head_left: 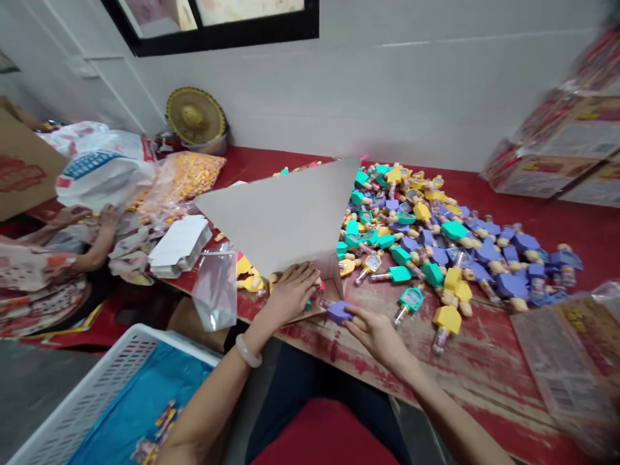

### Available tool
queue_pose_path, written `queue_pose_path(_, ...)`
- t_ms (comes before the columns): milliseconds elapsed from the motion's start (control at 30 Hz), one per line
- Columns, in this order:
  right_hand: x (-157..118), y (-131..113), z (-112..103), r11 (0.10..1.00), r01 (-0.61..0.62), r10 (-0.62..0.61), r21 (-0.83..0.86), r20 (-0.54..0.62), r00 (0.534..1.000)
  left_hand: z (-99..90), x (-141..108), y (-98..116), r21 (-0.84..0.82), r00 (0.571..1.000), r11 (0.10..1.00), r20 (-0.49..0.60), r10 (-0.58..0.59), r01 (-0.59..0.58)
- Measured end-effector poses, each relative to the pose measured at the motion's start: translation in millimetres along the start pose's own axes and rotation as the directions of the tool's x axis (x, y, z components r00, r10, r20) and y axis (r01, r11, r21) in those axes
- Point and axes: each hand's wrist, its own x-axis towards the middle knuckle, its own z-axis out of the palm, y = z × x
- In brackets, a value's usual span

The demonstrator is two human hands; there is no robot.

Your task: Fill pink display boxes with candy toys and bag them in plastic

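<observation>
My right hand (375, 334) pinches a purple candy toy (339, 312) with a clear tube end, at the front corner of an open cardboard box (333, 276). My left hand (293, 287), a pale bangle on its wrist, lies with fingers stretched over the box's contents. Bits of red and green show beneath that hand, but most of what lies inside is hidden. The box's large grey-white lid (285, 216) stands raised behind the hands. To the right spreads a heap of similar toys in purple, green and yellow, with a yellow toy (446, 321) near the front.
Wrapped box stacks (557, 142) stand at the right. Left of the box are a clear plastic bag (216, 290), a stack of white cards (179, 245) and a bag of small yellow pieces (188, 177). A white basket (97, 381) sits below. Another person's hands (92, 218) work at far left.
</observation>
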Motion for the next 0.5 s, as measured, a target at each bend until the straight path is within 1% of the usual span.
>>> queue_pose_path(33,11,-4,7,0.993,0.016,-0.010,-0.118,0.051,0.999,-0.3,-1,1,-0.006,1.000,1.000,-0.006,0.002,-0.002)
queue_pose_path(100,23,-12,12,0.938,0.046,0.012,-0.344,0.165,0.986,-2.7,-2,2,-0.022,1.000,1.000,-0.010,0.015,-0.015)
queue_pose_path(133,26,-16,11,0.902,0.077,0.021,-0.425,0.222,0.975,-4.4,-3,3,-0.029,1.000,0.999,-0.006,0.021,-0.021)
queue_pose_path(200,33,-24,9,0.847,0.128,0.036,-0.516,0.296,0.954,-7.5,-2,4,-0.037,1.000,0.999,0.011,0.021,-0.021)
queue_pose_path(233,39,-29,8,0.835,0.125,0.053,-0.536,0.304,0.951,-8.6,-2,5,-0.040,1.000,0.999,0.019,0.016,-0.016)
queue_pose_path(267,46,-34,9,0.833,0.101,0.073,-0.544,0.289,0.955,-9.1,-2,5,-0.043,1.000,0.999,0.023,0.005,-0.004)
queue_pose_path(333,63,-45,15,0.847,-0.013,0.144,-0.531,0.207,0.968,-8.9,-2,5,-0.047,1.000,0.999,0.012,-0.008,0.008)
queue_pose_path(400,79,-54,24,0.858,-0.136,0.226,-0.496,0.126,0.966,-7.1,-4,3,-0.044,1.000,0.999,-0.009,0.001,-0.001)
queue_pose_path(433,85,-57,29,0.860,-0.168,0.247,-0.481,0.106,0.963,-5.8,-5,2,-0.036,1.000,0.999,-0.018,0.005,-0.005)
queue_pose_path(467,88,-57,31,0.869,-0.169,0.247,-0.465,0.112,0.963,-4.4,-6,0,-0.024,1.000,1.000,-0.025,0.008,-0.009)
queue_pose_path(500,89,-56,32,0.890,-0.138,0.222,-0.434,0.150,0.963,-3.1,-7,-2,-0.006,0.999,1.000,-0.031,0.017,-0.017)
